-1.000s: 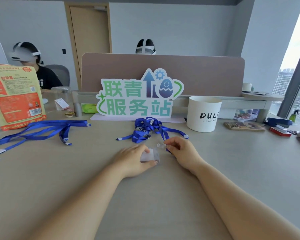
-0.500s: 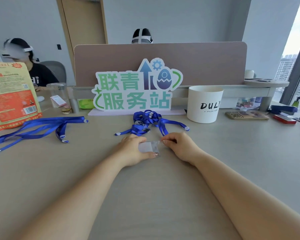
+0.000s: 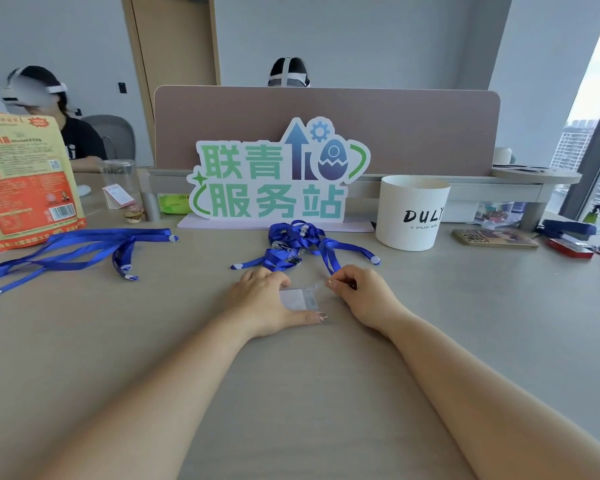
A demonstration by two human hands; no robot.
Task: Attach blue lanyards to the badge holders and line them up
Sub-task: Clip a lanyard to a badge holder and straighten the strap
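While L hand [image 3: 264, 299] pins badge holder [image 3: 300, 298] flat, long axis left-right, R hand [image 3: 362, 292] pinches its right-pointing tab.

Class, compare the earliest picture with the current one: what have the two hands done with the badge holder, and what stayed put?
Little changed. The left hand keeps the badge holder pressed on the table; the right hand still pinches at its top edge by the lanyard pile. The white cup and spare lanyards stayed.
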